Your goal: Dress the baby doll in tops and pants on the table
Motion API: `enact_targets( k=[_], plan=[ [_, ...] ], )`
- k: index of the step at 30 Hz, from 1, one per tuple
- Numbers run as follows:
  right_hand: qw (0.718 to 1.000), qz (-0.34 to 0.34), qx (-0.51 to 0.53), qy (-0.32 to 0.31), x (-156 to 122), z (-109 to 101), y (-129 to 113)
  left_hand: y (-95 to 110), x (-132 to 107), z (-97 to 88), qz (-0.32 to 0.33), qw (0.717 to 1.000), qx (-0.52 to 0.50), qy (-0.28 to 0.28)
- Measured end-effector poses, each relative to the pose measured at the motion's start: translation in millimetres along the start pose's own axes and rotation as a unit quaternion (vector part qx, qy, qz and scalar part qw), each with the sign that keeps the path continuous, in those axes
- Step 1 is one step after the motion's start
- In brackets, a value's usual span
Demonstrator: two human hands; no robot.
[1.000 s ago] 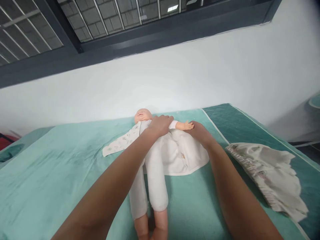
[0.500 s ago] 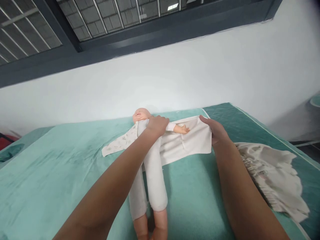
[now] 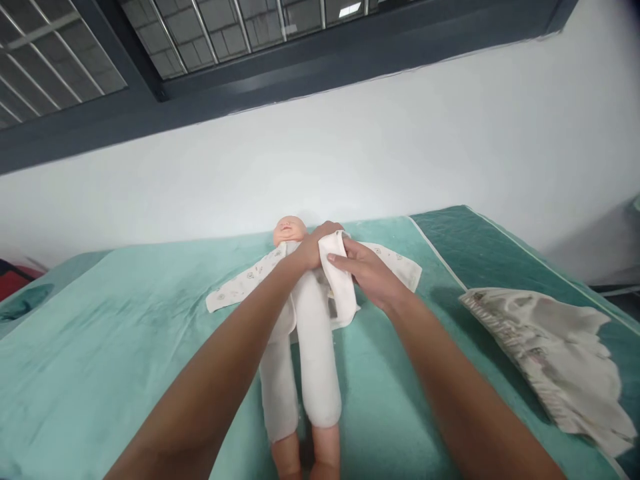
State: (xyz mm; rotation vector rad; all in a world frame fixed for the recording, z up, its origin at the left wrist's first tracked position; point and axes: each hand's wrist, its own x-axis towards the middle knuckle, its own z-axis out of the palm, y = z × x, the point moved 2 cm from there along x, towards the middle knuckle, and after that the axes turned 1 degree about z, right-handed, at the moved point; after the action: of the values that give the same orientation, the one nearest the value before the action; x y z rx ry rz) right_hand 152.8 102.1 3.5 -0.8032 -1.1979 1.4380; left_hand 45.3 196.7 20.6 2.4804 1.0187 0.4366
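Observation:
A baby doll (image 3: pixel 320 360) in white lies on its back, its bare feet towards me. An open baby shirt with a small print (image 3: pixel 243 285) is spread around its upper body, one sleeve out to each side. My right hand (image 3: pixel 367 270) pinches the white edge of the shirt's right-hand front panel, which is folded over beside the chest. Against that edge, at the doll's shoulder, my left hand (image 3: pixel 320 243) is closed, its fingertips partly behind the cloth; what it grips is hidden. The doll's arm on the right cannot be seen.
A green cover (image 3: pixel 125 347) lies under the doll. Crumpled light printed cloth (image 3: pixel 555 360) rests at the right. Behind stands a white wall (image 3: pixel 350 153) below a dark-framed barred window (image 3: pixel 240 87). Something red (image 3: pixel 17 287) shows at the far left.
My right hand has moved left, bringing the shirt panel's edge from the right in towards the doll's shoulder. The doll's right-side arm, visible before, is now hidden, and the printed sleeve there shows.

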Motion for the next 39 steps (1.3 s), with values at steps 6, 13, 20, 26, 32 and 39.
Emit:
enact_targets(
  k=[6, 13, 20, 26, 32, 39],
  plan=[
    [0.977, -0.055, -0.192, -0.079, -7.8, 17.2, -1.1, -12.6, -26.6, -39.4, 0.023, 0.993, -0.087, 0.079],
    [0.875, -0.130, -0.446, -0.137, -21.1, 41.9, -0.2, -39.8, -45.8, -47.1, -0.127, 0.971, 0.061, 0.192],
    [0.801, -0.132, -0.558, -0.170, -32.2, 49.0, -4.2, -43.1, -60.2, -41.2, -0.229, 0.949, -0.064, 0.207],
    [0.743, -0.096, -0.646, -0.142, -42.9, 53.1, -17.1, -38.3, -49.5, -31.1, -0.251, 0.953, 0.016, 0.167],
    [0.675, 0.058, -0.727, -0.113, -47.2, 39.8, -22.5, -48.8, -39.0, -23.8, -0.259, 0.936, -0.032, 0.237],
    [0.670, 0.001, -0.726, -0.155, -44.2, 32.1, -16.9, -45.9, -33.4, -20.3, -0.265, 0.916, -0.086, 0.288]
  ],
)
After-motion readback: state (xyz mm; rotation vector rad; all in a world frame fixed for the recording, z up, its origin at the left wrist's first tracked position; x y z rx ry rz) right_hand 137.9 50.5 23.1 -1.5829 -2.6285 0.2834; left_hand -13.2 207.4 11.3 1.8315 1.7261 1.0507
